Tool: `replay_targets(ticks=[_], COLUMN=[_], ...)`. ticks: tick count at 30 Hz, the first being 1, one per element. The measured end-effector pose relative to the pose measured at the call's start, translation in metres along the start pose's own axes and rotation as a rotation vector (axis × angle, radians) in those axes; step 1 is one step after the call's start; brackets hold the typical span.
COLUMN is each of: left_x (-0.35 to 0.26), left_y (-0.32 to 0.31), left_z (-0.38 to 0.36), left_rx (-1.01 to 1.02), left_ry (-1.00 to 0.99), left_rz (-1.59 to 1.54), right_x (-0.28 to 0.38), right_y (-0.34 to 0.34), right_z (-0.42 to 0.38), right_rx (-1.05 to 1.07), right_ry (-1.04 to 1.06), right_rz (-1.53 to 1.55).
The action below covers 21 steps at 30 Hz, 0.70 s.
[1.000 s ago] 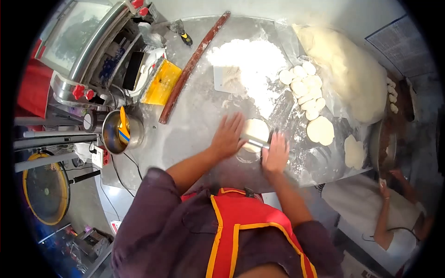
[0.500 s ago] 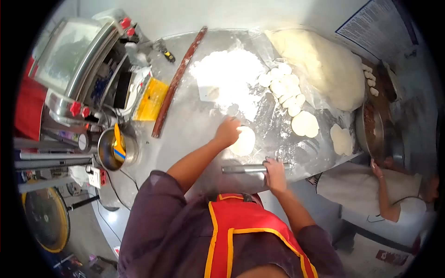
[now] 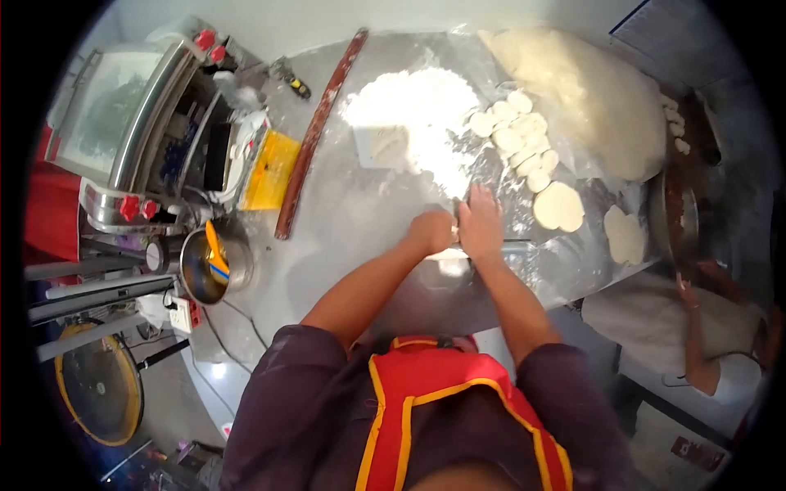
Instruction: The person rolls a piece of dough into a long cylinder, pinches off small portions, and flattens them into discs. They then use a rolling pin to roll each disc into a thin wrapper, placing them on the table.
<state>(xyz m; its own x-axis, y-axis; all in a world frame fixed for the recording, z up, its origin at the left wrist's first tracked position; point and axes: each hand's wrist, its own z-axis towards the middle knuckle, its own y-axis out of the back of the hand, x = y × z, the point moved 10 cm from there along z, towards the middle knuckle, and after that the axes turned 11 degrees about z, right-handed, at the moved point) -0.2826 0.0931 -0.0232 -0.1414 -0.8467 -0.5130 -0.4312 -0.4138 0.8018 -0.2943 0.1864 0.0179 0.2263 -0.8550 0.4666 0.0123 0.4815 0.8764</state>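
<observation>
A flattened round of dough (image 3: 449, 255) lies on the floured metal table, partly covered by my hands and a short metal rolling pin (image 3: 517, 244). My left hand (image 3: 432, 232) is closed at the dough's far edge, its fingertips mostly hidden. Flat across the pin rests my right hand (image 3: 481, 222), fingers stretched forward, pressing it over the dough. Beyond them spreads a heap of white flour (image 3: 417, 106), with a flat scraper-like plate (image 3: 382, 147) at its near side. To the right sit small dough pieces (image 3: 524, 135) and a larger flattened round (image 3: 558, 206).
A long reddish-brown rod (image 3: 321, 131) lies left of the flour. A big plastic-covered dough mass (image 3: 585, 98) fills the back right. Left stand a machine (image 3: 123, 114), a yellow container (image 3: 272, 170) and a metal pot (image 3: 239, 266). Another person (image 3: 696, 344) works at the right.
My right hand has moved forward and left, bringing the rolling pin onto the dough beside my left hand. The view has shifted slightly.
</observation>
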Motion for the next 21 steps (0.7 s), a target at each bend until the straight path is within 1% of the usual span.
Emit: replay_targets(ticks=[1,2,3,4,6,7,8,10,11,14,15,17,18,19,20,21], left_x=[0.01,0.02,0.037,0.049,0.064,0.05,0.04,0.016,0.018,0.009,0.015,0.05,0.066,0.072,0.061,0.049], left_y=[0.006,0.007,0.005,-0.004,-0.024,-0.026,-0.014,0.016,0.008,0.002,-0.002,-0.012,-0.012,-0.015,-0.017,-0.02], left_z=[-0.008,-0.017,-0.028,-0.038,-0.06,-0.058,-0.057,-0.044,-0.029,-0.016,-0.018,-0.034,-0.039,-0.051,-0.049,-0.05], left_rx=[-0.011,-0.02,-0.088,-0.122,-0.19,-0.03,-0.025,-0.036,-0.018,0.028,0.066,-0.008,-0.057,0.02,0.01,0.001], left_ry=[0.041,0.076,0.128,0.14,0.173,0.118,0.108,0.083,0.078,0.015,-0.003,0.147,0.219,0.303,0.193,0.086], left_rz=[-0.011,-0.019,-0.033,-0.107,-0.265,-0.247,-0.248,-0.241,-0.151,0.008,0.132,-0.034,-0.114,-0.103,-0.119,-0.134], right_x=[-0.001,-0.004,-0.008,-0.006,0.001,0.005,0.003,-0.002,-0.006,0.003,0.0,0.007,0.003,-0.001,-0.005,-0.004], right_y=[0.001,-0.002,0.001,0.0,0.006,0.008,0.004,-0.01,-0.014,-0.01,-0.01,-0.001,0.001,0.002,-0.001,-0.008], right_z=[-0.018,-0.057,-0.103,-0.123,-0.119,-0.115,-0.093,-0.02,-0.002,0.001,-0.022,-0.102,-0.117,-0.131,-0.141,-0.116], right_rx=[0.028,0.095,0.149,0.193,0.123,0.091,0.051,-0.008,-0.012,-0.015,0.066,0.068,0.107,0.153,0.202,0.213], right_ry=[-0.023,-0.01,0.011,0.039,0.089,0.117,0.107,0.069,0.025,0.036,-0.01,0.158,0.127,0.095,0.059,0.02], right_rz=[0.051,0.034,0.015,-0.008,-0.05,-0.069,-0.061,-0.092,-0.129,-0.033,0.005,-0.067,-0.063,-0.057,-0.047,-0.106])
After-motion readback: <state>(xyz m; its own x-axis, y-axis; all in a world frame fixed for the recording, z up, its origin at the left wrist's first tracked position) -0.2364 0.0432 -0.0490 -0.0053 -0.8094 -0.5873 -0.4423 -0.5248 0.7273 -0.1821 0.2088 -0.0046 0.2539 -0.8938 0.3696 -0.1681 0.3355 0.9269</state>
